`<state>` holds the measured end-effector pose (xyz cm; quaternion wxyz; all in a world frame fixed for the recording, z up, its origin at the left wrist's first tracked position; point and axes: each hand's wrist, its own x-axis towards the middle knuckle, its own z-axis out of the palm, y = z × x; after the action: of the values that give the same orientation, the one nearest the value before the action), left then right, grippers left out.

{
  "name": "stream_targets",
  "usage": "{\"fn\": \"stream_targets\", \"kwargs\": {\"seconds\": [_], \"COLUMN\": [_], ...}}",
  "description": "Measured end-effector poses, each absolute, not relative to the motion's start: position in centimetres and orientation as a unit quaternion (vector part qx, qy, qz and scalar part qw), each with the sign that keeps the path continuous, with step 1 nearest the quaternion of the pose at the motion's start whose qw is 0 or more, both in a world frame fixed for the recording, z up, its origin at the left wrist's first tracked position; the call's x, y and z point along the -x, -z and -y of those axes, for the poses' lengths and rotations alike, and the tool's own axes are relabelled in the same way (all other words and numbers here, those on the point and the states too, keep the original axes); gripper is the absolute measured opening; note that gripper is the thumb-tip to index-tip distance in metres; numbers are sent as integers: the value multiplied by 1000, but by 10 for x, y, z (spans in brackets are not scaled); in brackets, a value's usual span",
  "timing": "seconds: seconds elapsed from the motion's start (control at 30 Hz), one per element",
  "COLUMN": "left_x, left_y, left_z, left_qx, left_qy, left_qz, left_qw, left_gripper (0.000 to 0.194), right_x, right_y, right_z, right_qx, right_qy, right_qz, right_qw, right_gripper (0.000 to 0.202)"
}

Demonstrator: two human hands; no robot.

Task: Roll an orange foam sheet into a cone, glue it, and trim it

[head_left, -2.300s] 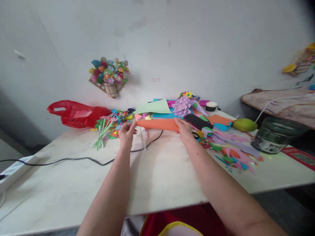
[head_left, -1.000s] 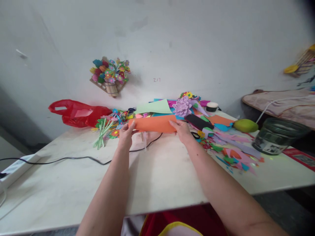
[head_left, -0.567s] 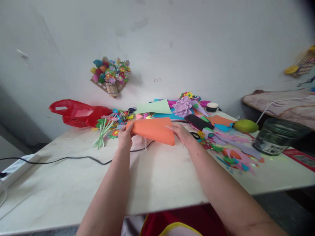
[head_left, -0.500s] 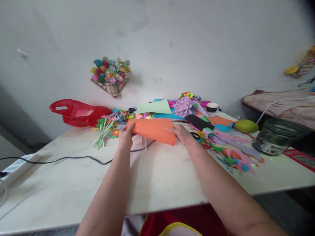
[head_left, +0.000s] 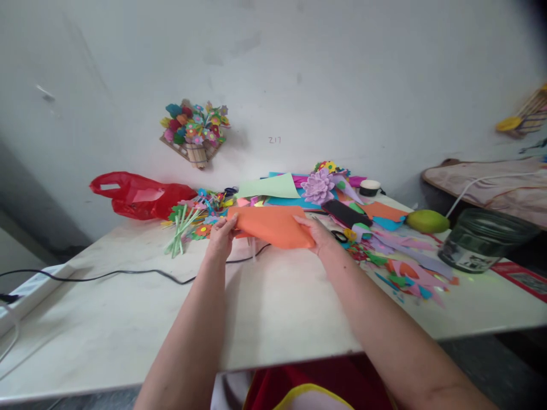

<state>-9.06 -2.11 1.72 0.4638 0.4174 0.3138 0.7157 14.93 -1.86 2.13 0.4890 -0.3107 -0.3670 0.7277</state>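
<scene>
An orange sheet (head_left: pixel 273 226) is held up above the white table (head_left: pixel 273 319), bent along its length. My left hand (head_left: pixel 223 234) pinches its left end, thumb on the near face. At its right end my right hand (head_left: pixel 314 232) grips the sheet, with the thumb at the upper edge. Behind the sheet lie a pale green sheet (head_left: pixel 269 186) and blue sheets. A purple foam flower (head_left: pixel 318 187) stands just beyond my right hand, and black-handled scissors (head_left: pixel 339 236) lie to that hand's right.
Green sticks (head_left: pixel 182 230) and a red bag (head_left: pixel 145 196) lie at the left. A black cable (head_left: pixel 145 273) crosses the table. Colourful scraps (head_left: pixel 410 273), a green fruit (head_left: pixel 427 221) and a glass jar (head_left: pixel 478 239) are at the right. A flower basket (head_left: pixel 196 134) hangs on the wall.
The orange sheet has shifted slightly right and now bends more, its right end drooping. My right hand has closed further round its right end.
</scene>
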Motion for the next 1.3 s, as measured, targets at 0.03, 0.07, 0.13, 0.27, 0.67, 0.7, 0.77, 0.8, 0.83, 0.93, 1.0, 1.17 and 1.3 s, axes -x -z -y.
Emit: {"fn": "stream_targets", "kwargs": {"seconds": [0.03,0.07,0.13,0.27,0.67,0.7,0.77,0.8,0.83,0.93,1.0,1.17,1.3], "left_x": [90,90,89,90,91,91,91,92,92,93,93,90,85], "left_y": [-17,-18,-18,-19,-19,-19,-18,-18,-19,-20,-21,-17,-13], "left_z": [22,23,25,29,37,36,35,34,33,31,30,26,23], "left_qx": [-421,-426,-438,-444,-482,-482,-462,-443,-421,-363,-333,-295,-310], "left_qy": [-715,-712,-702,-691,-630,-632,-659,-679,-700,-746,-758,-753,-726], "left_qz": [-314,-315,-316,-320,-347,-352,-351,-344,-332,-296,-284,-300,-337], "left_qw": [462,461,465,472,501,494,479,474,471,474,484,507,514], "left_gripper": [21,22,22,23,26,26,26,26,25,25,24,20,20], "right_x": [-149,-149,-148,-148,-146,-146,-146,-146,-145,-137,-129,-107,-94], "right_y": [-22,-22,-22,-20,-11,-11,-12,-12,-13,-14,-14,-9,-3], "right_z": [19,19,18,17,10,11,13,14,15,19,23,33,37], "right_qx": [316,319,316,304,274,255,215,201,194,199,216,269,287], "right_qy": [-729,-730,-732,-740,-708,-704,-697,-696,-697,-700,-689,-628,-595], "right_qz": [359,354,348,341,323,320,330,345,365,421,454,555,602], "right_qw": [489,490,493,494,565,580,599,596,586,541,522,474,449], "right_gripper": [20,19,19,18,15,18,31,38,43,40,28,30,30]}}
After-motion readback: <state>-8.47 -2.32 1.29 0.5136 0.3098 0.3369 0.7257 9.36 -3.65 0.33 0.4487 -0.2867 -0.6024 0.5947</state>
